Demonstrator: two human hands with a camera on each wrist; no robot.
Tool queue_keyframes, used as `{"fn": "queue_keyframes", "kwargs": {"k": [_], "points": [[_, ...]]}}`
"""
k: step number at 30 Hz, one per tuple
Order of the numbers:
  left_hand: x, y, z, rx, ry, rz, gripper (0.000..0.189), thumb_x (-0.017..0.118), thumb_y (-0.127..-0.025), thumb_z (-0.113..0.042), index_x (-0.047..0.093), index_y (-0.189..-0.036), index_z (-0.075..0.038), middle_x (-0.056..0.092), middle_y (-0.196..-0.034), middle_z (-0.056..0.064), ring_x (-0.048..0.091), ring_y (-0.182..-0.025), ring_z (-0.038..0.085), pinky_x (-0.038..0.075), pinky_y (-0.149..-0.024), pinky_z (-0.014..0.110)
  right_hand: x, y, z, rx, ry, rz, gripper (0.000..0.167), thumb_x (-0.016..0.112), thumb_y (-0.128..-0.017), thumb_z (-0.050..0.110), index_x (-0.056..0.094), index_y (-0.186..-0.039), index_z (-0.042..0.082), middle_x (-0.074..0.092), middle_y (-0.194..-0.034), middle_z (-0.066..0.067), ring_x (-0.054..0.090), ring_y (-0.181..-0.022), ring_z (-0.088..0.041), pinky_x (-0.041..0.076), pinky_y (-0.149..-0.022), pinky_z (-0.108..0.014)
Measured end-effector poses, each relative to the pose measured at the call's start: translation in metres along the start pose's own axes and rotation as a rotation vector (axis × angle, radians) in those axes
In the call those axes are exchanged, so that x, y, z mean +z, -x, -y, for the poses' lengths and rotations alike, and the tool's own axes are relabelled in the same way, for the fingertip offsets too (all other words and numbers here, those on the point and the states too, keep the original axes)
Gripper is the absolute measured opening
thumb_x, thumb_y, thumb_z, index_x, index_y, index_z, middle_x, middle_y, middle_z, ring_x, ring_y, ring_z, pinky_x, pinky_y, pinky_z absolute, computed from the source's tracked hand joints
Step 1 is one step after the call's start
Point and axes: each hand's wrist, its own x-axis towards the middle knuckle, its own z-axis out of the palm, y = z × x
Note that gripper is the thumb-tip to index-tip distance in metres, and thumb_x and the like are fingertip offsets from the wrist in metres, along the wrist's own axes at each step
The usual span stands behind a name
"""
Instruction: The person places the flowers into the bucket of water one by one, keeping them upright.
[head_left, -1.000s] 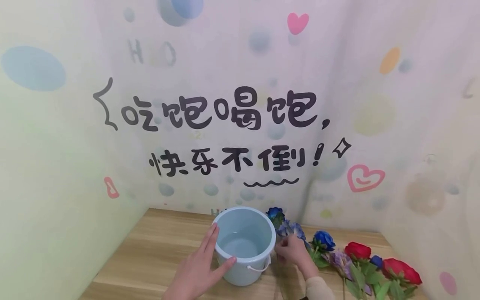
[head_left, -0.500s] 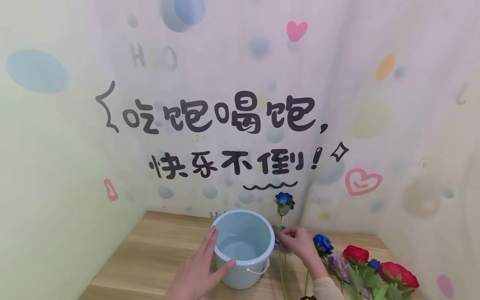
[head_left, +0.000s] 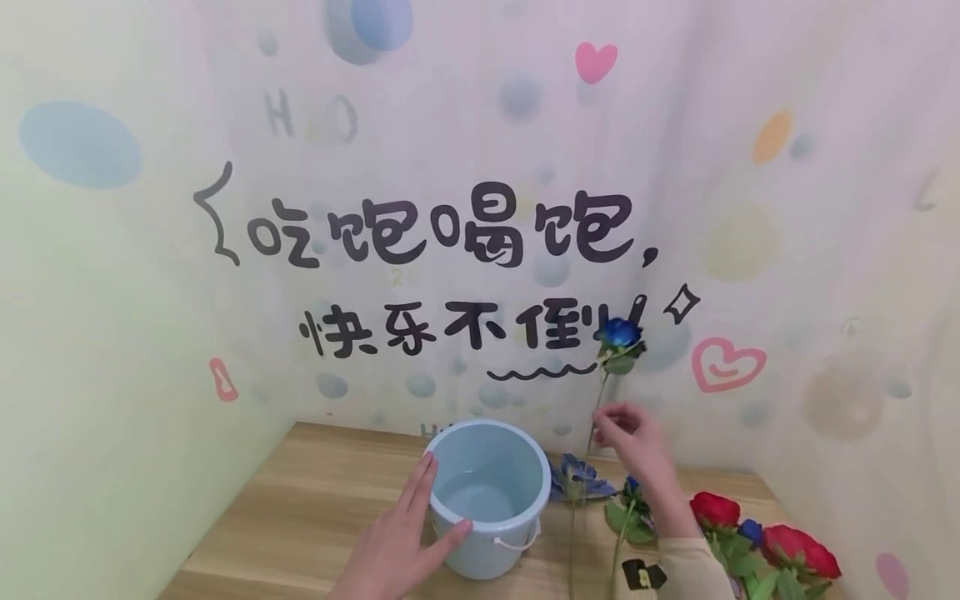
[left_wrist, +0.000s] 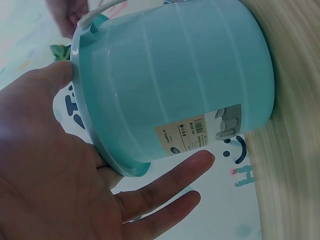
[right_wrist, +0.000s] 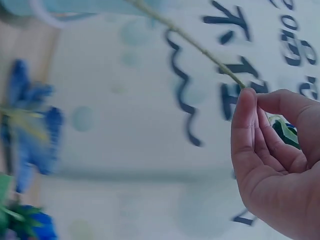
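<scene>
A light blue plastic bucket [head_left: 480, 557] stands upright on the wooden table. My left hand [head_left: 397, 533] rests against its left side, fingers straight, with the thumb at the rim. In the left wrist view, two extended fingers [left_wrist: 170, 181] spread beside the bucket wall, near a paper label [left_wrist: 185, 136]. To the bucket's right, my right hand [head_left: 637, 442] pinches an artificial blue rose by its stem [right_wrist: 195, 44] between thumb and forefinger. The bloom of that blue rose [head_left: 621, 335] points up above the hand; its stem hangs toward the table.
Behind the right hand lies a blue-purple flower [head_left: 579, 483] on the table. Another blue rose [head_left: 634, 488] and several red blooms [head_left: 799, 550] with leaves lie further right. A patterned curtain wall [head_left: 480, 125] closes off the back.
My right hand has picked the blue rose up from beside the bucket and raised it up and to the right. My left hand has stayed at the bucket.
</scene>
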Motion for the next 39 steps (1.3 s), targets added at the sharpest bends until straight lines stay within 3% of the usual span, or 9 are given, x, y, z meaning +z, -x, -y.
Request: {"fn": "queue_keyframes", "kwargs": {"k": [10, 14, 20, 31, 39], "points": [[-0.002, -0.004, 0.0, 0.0, -0.017, -0.017, 0.101, 0.051, -0.095, -0.081, 0.025, -0.17, -0.018, 0.022, -0.176, 0.0, 0.065, -0.121, 0.043, 0.058, -0.088, 0.066, -0.029, 0.01, 0.063, -0.083, -0.059, -0.108, 0.042, 0.07, -0.104, 0.035, 0.066, -0.127, 0.001, 0.076, -0.099, -0.001, 0.074, -0.087, -0.011, 0.057, -0.086, -0.017], [-0.001, -0.003, 0.001, 0.02, -0.024, -0.026, 0.101, 0.052, -0.096, -0.079, 0.025, -0.17, -0.016, 0.022, -0.176, 0.001, 0.065, -0.122, 0.045, 0.058, -0.087, 0.065, -0.026, 0.022, 0.077, -0.115, -0.119, -0.204, 0.04, 0.072, -0.102, 0.038, 0.068, -0.124, 0.005, 0.076, -0.099, 0.001, 0.075, -0.089, -0.012, 0.056, -0.088, -0.015], [0.002, 0.0, 0.003, 0.022, -0.009, -0.019, 0.099, 0.055, -0.097, -0.076, 0.025, -0.17, -0.015, 0.022, -0.176, 0.001, 0.064, -0.122, 0.047, 0.058, -0.085, 0.067, -0.011, 0.031, 0.091, -0.201, -0.261, -0.306, 0.031, 0.078, -0.099, 0.029, 0.073, -0.117, 0.004, 0.077, -0.1, -0.007, 0.076, -0.089, -0.017, 0.059, -0.087, -0.02], [0.004, -0.003, 0.003, 0.013, -0.012, -0.027, 0.1, 0.052, -0.096, -0.078, 0.024, -0.17, -0.017, 0.021, -0.176, -0.001, 0.066, -0.121, 0.045, 0.059, -0.082, 0.067, 0.014, 0.022, 0.087, -0.254, -0.327, -0.199, 0.029, 0.076, -0.1, 0.024, 0.071, -0.113, -0.001, 0.075, -0.098, -0.01, 0.075, -0.088, -0.02, 0.062, -0.087, -0.027], [0.002, -0.002, 0.003, 0.02, -0.004, -0.014, 0.102, 0.055, -0.095, -0.078, 0.025, -0.169, -0.014, 0.024, -0.175, 0.002, 0.068, -0.115, 0.042, 0.059, -0.085, 0.065, 0.048, 0.017, 0.063, -0.188, -0.311, -0.066, 0.024, 0.076, -0.1, 0.017, 0.071, -0.115, -0.002, 0.076, -0.1, -0.016, 0.076, -0.088, -0.02, 0.064, -0.085, -0.033]]}}
